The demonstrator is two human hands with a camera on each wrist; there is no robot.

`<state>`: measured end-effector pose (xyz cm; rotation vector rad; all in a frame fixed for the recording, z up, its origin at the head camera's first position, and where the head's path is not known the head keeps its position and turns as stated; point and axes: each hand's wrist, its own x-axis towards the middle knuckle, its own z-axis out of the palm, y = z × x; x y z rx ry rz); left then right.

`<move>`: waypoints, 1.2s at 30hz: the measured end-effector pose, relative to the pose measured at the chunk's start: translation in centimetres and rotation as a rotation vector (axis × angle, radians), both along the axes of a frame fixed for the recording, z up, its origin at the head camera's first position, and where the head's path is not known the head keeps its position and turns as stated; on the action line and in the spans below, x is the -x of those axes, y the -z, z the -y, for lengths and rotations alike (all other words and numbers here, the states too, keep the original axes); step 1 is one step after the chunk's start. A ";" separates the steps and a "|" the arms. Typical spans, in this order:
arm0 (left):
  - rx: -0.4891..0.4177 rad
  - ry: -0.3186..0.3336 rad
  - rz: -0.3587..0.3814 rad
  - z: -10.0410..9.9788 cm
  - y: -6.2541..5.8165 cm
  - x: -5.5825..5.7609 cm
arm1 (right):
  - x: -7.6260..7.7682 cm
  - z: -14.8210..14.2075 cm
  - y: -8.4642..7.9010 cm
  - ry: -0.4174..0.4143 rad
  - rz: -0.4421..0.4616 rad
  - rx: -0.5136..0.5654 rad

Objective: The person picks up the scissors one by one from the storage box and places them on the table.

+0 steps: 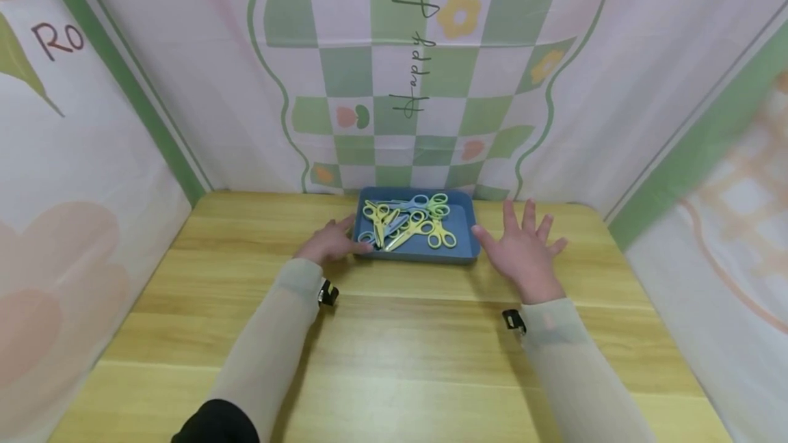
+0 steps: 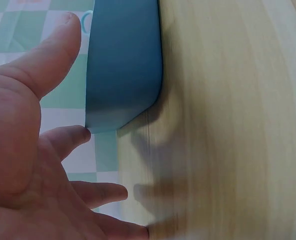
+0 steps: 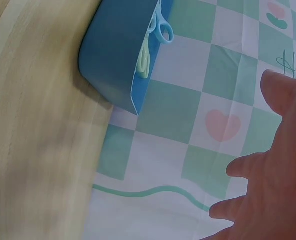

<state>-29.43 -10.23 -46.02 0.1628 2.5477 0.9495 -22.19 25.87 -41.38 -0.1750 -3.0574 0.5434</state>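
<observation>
A blue rectangular tray (image 1: 464, 224) holds several pairs of scissors in a loose pile, among them yellow scissors (image 1: 406, 234) and others with blue or green handles. My left hand (image 1: 329, 241) is at the tray's left side, its thumb by the near left corner. In the left wrist view, the fingers are extended beside the tray wall (image 2: 125, 60), and one fingertip appears to meet its edge. On the other side, my right hand (image 1: 524, 255) is raised with fingers spread. The right wrist view shows a gap between it and the tray (image 3: 110, 50); a blue scissor handle (image 3: 160, 21) pokes above the rim.
The tray rests at the back of a wooden table (image 1: 406, 347), close to a hanging cloth (image 1: 425, 74) with green and white checks. More printed cloth (image 1: 80, 156) stands along the left side and on the right. A black round object (image 1: 217, 422) shows at the bottom left.
</observation>
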 end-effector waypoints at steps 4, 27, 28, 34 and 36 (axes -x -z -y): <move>0.013 0.004 -0.011 -0.1 0.2 0.3 | 0.1 0.0 -0.1 -0.002 0.010 -0.006; 0.063 0.029 0.000 -0.7 0.2 0.1 | 0.4 0.3 0.1 -0.007 0.047 -0.006; 0.061 0.028 -0.005 -0.7 0.2 0.1 | 0.4 0.3 0.1 -0.007 0.046 -0.005; 0.055 0.036 -0.019 -0.8 0.2 0.0 | 0.6 0.3 0.2 -0.009 0.043 -0.004; 0.054 0.034 -0.018 -0.8 0.1 -0.1 | 0.7 0.3 0.2 -0.009 0.046 -0.003</move>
